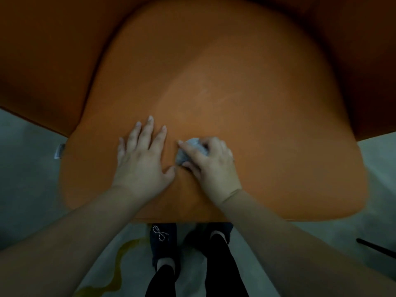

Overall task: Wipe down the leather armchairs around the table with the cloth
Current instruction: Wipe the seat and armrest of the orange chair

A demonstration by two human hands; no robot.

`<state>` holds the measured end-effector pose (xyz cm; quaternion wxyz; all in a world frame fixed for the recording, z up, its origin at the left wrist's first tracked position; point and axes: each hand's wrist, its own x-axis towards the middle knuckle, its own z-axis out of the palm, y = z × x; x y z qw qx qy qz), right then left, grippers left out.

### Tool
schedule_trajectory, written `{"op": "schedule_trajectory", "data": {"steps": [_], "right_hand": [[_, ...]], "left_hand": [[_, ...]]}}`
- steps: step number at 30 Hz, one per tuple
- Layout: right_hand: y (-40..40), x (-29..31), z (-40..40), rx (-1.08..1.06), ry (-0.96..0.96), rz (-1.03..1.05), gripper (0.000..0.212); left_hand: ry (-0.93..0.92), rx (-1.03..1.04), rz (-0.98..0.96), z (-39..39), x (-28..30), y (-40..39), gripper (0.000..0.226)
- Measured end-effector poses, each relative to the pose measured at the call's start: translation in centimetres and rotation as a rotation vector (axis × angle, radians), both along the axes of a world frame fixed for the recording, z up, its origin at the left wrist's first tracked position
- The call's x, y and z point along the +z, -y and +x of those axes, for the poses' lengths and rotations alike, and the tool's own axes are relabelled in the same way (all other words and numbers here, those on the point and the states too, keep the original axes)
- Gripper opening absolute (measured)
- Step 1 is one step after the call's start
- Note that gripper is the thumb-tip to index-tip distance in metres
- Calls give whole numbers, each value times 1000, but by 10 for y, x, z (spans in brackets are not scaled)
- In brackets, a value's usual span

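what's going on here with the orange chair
A person is leaning over the seat cushion of an orange leather armchair, wiping it. The right hand grips a small crumpled grey cloth against the front part of the cushion, while the left hand rests flat on the leather beside it, fingers spread. Only this one chair is in view.

Person wearing black trousers (pixel 222 273), dark slippers (pixel 164 243), the left one carrying what is possibly a beaded bow (pixel 159 232), forearms showing bare, unsleeved
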<state>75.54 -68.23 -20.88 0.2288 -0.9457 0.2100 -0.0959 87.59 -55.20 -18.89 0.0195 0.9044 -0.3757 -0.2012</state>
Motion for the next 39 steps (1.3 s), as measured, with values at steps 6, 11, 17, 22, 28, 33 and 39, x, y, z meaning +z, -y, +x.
{"op": "schedule_trajectory", "data": {"steps": [6, 11, 17, 22, 28, 33, 39], "right_hand": [[77, -2, -56, -679, -25, -1, 44], [30, 3, -43, -557, -99, 114, 47], [53, 31, -48, -511, -133, 411, 44], [58, 106, -32, -685, 55, 619, 43], [73, 207, -24, -654, 71, 688, 44], [75, 275, -12, -623, 111, 697, 41], [56, 336, 27, -564, 118, 701, 39]], "left_hand": [[21, -22, 27, -7, -3, 12, 99], [-1, 48, 79, -17, 1, 24, 103], [-55, -17, 97, 1, 44, 31, 83], [-62, -13, 89, 15, 112, 43, 75], [-26, -41, 57, 12, 201, 39, 66], [63, -82, 0, 14, 263, 23, 62], [111, -8, -44, 41, 322, -4, 60]]}}
